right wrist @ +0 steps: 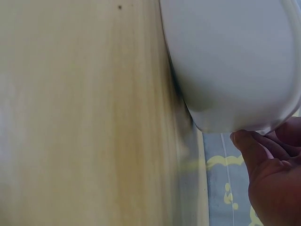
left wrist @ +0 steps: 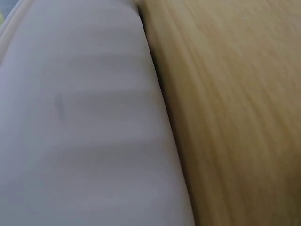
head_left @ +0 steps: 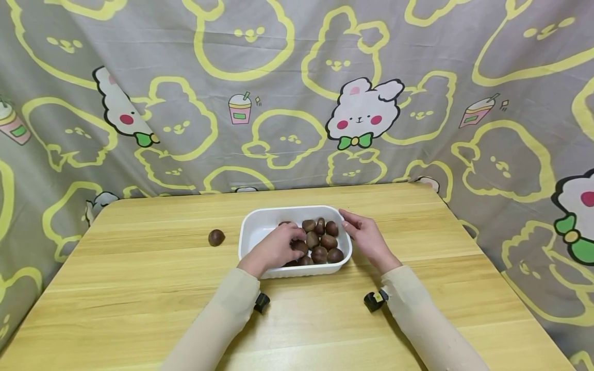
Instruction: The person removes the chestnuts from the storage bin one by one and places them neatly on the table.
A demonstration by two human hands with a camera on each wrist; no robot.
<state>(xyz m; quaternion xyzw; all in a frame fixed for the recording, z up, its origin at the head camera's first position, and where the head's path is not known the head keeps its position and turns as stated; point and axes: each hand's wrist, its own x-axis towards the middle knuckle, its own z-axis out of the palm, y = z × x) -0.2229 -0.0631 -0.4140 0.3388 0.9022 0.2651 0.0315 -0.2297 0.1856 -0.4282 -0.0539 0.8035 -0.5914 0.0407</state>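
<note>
A white tray (head_left: pixel 261 219) holds several brown chestnuts (head_left: pixel 329 242), mostly toward its right side. My left hand (head_left: pixel 275 248) reaches over the near rim, thumb and fingers around a chestnut (head_left: pixel 300 248) among the others. My right hand (head_left: pixel 368 238) touches the tray's right end from outside, its fingers fairly straight near the far corner. In the right wrist view, the fingertips of the right hand (right wrist: pixel 275 174) rest against the tray's outer wall (right wrist: pixel 230 66). Only the tray's ribbed side (left wrist: pixel 94 117) and wood show in the left wrist view; the left hand is outside it.
One lone chestnut (head_left: pixel 216 237) lies on the wooden table (head_left: pixel 153 273), left of the tray. A grey cloth printed with cartoon figures (head_left: pixel 287 93) hangs behind and at both sides of the table. Each wrist carries a small black camera (head_left: pixel 374 301).
</note>
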